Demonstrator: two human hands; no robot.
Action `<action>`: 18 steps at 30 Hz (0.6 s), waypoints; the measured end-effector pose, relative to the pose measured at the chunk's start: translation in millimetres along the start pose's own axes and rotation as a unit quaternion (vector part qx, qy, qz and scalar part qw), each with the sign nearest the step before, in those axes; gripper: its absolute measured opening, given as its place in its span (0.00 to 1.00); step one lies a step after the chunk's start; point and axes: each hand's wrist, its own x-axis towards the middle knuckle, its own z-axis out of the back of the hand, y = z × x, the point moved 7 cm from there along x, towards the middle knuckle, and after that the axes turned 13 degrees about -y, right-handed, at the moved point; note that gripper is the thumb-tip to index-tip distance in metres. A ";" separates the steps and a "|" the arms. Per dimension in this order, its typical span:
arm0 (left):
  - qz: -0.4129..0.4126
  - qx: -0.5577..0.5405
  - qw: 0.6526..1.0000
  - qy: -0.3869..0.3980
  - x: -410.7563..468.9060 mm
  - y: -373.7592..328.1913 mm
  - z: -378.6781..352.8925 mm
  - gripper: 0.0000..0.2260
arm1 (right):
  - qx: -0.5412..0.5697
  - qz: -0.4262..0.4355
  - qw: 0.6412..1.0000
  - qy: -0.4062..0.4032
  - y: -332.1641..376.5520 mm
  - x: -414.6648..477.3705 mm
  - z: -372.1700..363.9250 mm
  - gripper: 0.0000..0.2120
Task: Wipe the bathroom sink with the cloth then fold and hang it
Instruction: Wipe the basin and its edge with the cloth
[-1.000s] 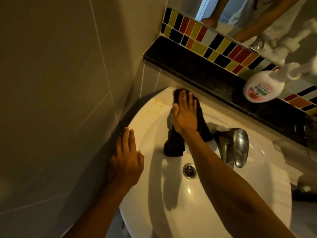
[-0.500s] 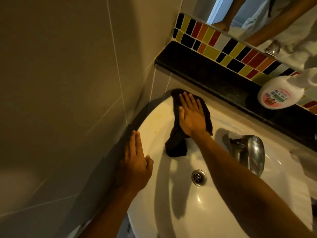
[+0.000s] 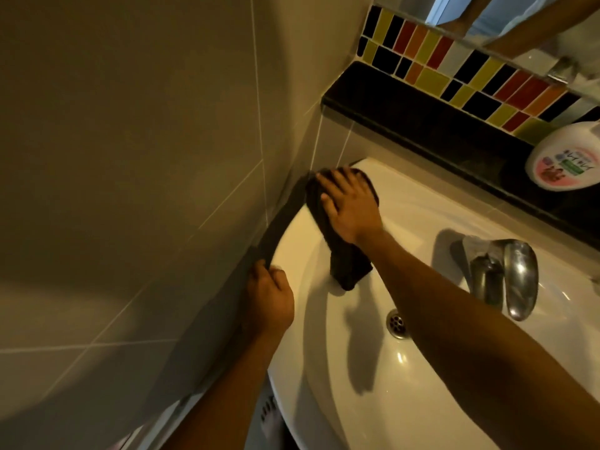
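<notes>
The dark, soft cloth (image 3: pixel 344 254) lies bunched on the back-left rim of the glossy white sink (image 3: pixel 406 384), its lower end drooping into the round bowl. The right hand (image 3: pixel 349 206) lies flat on it, fingers spread, pressing rather than gripping. The left hand (image 3: pixel 269 303) is curled shut on the sink's left edge, tight against the smooth beige wall tiles (image 3: pixel 130 157). A chrome tap (image 3: pixel 516 280) curves over the drain (image 3: pixel 397 323). Behind runs a black ledge (image 3: pixel 422 125) under bright mosaic tiles, bearing a white bottle (image 3: pixel 565 157).
</notes>
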 end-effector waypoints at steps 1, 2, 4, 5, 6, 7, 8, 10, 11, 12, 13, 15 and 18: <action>0.003 0.021 1.000 0.006 -0.7 2.0 -1.0 0.19 | -0.006 -0.065 0.998 -0.014 -6.4 2.8 -1.1 0.25; 0.005 0.024 1.000 0.007 -1.4 1.8 -0.7 0.19 | 0.000 -0.109 0.994 -0.030 -1.5 -0.9 -1.7 0.25; 0.031 -0.022 0.999 -0.011 -0.4 0.9 3.7 0.20 | 0.051 -0.126 0.989 -0.058 34.1 -24.7 -3.8 0.24; 0.048 -0.061 0.997 -0.026 0.8 0.2 6.8 0.20 | 0.086 -0.107 0.989 -0.058 56.3 -41.4 -5.0 0.24; 0.059 -0.097 0.993 -0.037 1.3 -1.2 10.0 0.20 | 0.118 -0.093 0.988 -0.043 74.9 -60.3 -7.3 0.24; 0.062 -0.126 0.989 -0.043 0.8 -3.4 13.0 0.21 | 0.145 -0.089 0.985 -0.024 85.4 -78.1 -8.5 0.24; 0.057 -0.140 0.987 -0.046 0.2 -6.2 15.3 0.22 | 0.165 -0.087 0.982 -0.007 87.5 -89.4 -7.7 0.25; 0.048 -0.131 0.989 -0.039 -0.9 -7.5 15.8 0.23 | 0.165 -0.037 0.986 0.013 75.6 -88.2 -3.6 0.25; 0.046 -0.124 0.991 -0.031 -1.0 -6.5 14.2 0.23 | 0.142 0.002 0.990 0.013 66.2 -79.9 -2.7 0.25; 0.046 -0.123 0.991 -0.021 -1.0 -5.7 12.4 0.24 | 0.115 0.023 0.993 0.005 55.6 -67.3 -1.8 0.26; 0.045 -0.125 0.991 -0.011 -0.9 -5.7 11.2 0.24 | 0.091 0.015 0.996 -0.010 43.0 -50.9 -1.6 0.26; 0.032 -0.122 0.992 0.007 -1.0 -8.0 7.7 0.26 | 0.051 -0.057 0.996 -0.037 22.1 -21.1 -1.9 0.25; 0.012 -0.119 0.993 0.016 -1.4 -9.8 7.0 0.28 | 0.043 -0.135 0.989 -0.051 32.7 -21.9 -8.6 0.25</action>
